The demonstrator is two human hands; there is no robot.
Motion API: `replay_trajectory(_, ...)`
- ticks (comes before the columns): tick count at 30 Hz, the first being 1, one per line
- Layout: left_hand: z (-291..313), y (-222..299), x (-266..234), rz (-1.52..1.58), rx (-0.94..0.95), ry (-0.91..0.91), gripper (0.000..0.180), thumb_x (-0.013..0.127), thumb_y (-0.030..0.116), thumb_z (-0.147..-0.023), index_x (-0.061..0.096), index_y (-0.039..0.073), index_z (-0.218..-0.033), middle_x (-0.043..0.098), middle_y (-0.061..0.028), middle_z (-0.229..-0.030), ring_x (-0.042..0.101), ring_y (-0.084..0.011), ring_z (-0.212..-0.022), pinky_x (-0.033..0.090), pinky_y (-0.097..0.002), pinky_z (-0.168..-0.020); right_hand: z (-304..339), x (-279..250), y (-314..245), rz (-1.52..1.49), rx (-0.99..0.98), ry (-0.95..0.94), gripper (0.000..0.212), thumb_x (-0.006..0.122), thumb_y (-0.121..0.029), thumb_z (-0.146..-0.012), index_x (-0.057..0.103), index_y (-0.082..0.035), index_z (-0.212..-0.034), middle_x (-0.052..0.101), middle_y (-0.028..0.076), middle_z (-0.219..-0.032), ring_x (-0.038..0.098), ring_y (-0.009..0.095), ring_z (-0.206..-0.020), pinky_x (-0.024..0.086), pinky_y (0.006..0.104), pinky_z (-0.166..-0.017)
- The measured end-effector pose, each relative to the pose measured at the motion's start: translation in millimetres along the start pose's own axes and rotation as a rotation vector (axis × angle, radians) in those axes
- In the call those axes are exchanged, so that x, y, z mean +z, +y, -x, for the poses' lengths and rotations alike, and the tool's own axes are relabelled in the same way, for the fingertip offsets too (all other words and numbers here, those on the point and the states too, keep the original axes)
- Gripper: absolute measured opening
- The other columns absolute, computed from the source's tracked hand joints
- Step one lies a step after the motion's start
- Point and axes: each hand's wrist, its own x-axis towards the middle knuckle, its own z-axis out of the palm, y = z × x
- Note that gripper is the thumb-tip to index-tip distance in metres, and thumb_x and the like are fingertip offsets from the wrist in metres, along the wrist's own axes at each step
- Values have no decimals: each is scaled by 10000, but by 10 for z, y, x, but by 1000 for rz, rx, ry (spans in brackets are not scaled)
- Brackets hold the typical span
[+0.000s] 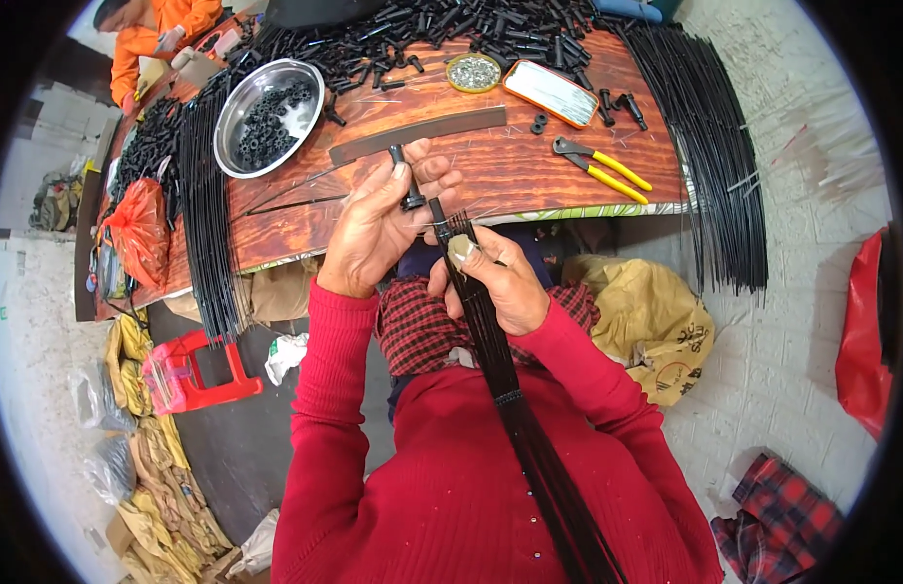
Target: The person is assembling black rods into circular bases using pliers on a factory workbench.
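My left hand (pixel 366 229) holds a short black plastic piece (pixel 411 185) with a narrow stem and a flared end, pinched upright at the thumb with the other fingers spread behind it. My right hand (pixel 510 292) is closed around the upper part of a long, narrow bundle of thin black rods (pixel 487 341). The bundle slants down across my red sweater. A tan cover (pixel 461 248) wraps my right thumb tip. The bundle's top end lies just below the black piece; whether they touch, I cannot tell.
On the wooden table (pixel 276 219) are a metal bowl (pixel 218 127) of black rings, yellow-handled pliers (pixel 607 173), a round tin (pixel 473 73), an orange-rimmed tray (pixel 552 94) and a flat strip (pixel 422 133). Rod bundles (pixel 709 165) overhang its edge. A co-worker (pixel 160 44) sits far left.
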Motion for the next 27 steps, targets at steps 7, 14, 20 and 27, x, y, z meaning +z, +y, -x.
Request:
replay_trajectory(7,-22,-56,63,-27,76,35,340,522,175,-1004,469,5,-1293,602,-155,-1172,597,-290,-1135,525,-389,-981,-30,20,42,-1,24,-9,406,535,-318,-992,509,7,-1235,659,140,-828,614,136,-579,479,219,-531)
replay_trajectory(14,63,-64,46,-263,-34,64,363,582,246,-985,512,43,-1278,665,-85,-1041,646,-173,-968,521,-290,-790,-24,-23,19,-21,31,22,369,530,-283,-998,511,11,-1221,657,137,-826,604,130,-558,473,217,-510)
replay_trajectory(20,87,4,38,-282,-65,42,410,547,275,-1003,507,45,-1340,669,-60,-1045,639,-145,-958,479,-262,-710,-25,-31,24,-25,32,23,382,532,-286,-998,507,9,-1239,658,131,-823,601,124,-550,470,214,-503)
replay_trajectory(27,108,-1,15,-317,-34,65,416,564,283,-994,520,55,-1339,668,-50,-1041,639,-138,-957,477,-258,-698,-44,-21,30,-18,50,15,387,522,-282,-1000,503,11,-1253,659,129,-823,600,123,-550,476,211,-508)
